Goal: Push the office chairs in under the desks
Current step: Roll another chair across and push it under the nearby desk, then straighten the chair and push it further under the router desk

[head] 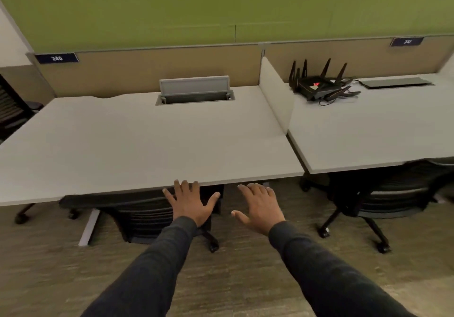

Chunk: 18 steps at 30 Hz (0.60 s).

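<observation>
Office chair (137, 208) is sitting tucked under the desk (147, 140) front edge; left hand (190, 203) and right hand (260, 206) are hovering just before that edge, fingers spread, gripping nothing

Two bare hands, left hand (190, 203) and right hand (260, 206), in dark charcoal long sleeves (157, 267) reaching the wrists.

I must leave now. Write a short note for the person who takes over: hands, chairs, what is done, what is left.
Left hand: open, spread over the back of the left chair; contact unclear.
Right hand: open, empty, over the floor.
Left chair: in under desk 246, only its back showing.
Right chair: partly under the next desk, base sticking out.
Left: push the right chair further in.
</observation>
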Each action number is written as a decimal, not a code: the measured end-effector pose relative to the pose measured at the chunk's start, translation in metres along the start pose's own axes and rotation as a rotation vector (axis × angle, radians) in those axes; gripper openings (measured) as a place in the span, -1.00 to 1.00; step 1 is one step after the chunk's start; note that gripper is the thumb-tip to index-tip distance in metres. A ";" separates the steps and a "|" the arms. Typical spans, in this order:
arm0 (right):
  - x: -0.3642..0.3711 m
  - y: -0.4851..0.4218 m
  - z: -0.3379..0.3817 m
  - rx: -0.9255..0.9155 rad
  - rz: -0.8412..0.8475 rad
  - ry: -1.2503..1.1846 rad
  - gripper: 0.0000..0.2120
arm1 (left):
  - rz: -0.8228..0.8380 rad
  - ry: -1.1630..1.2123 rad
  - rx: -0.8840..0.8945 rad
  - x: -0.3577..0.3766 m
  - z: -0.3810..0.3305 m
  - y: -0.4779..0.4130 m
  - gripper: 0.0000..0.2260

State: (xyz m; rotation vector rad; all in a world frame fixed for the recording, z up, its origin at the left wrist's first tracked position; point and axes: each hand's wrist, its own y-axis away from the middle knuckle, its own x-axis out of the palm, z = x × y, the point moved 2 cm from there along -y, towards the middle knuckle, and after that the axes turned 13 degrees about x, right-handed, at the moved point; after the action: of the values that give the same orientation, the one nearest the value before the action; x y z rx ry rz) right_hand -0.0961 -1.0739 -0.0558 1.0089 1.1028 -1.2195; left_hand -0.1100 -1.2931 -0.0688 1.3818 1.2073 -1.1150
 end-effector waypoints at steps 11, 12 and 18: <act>-0.058 0.062 -0.218 0.230 -0.082 0.007 -0.24 | 0.031 0.073 0.227 0.031 -0.250 -0.001 -0.12; -0.062 0.062 -0.236 0.247 -0.091 0.011 -0.24 | 0.038 0.078 0.246 0.034 -0.268 -0.005 -0.12; -0.085 0.045 -0.347 0.335 -0.122 0.034 -0.23 | 0.082 0.067 0.348 0.054 -0.378 -0.053 -0.12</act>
State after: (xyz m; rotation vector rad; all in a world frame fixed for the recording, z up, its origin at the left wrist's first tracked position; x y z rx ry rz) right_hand -0.0841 -0.7144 -0.0382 1.2315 1.0180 -1.5253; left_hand -0.1404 -0.9094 -0.0781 1.7266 1.0243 -1.2704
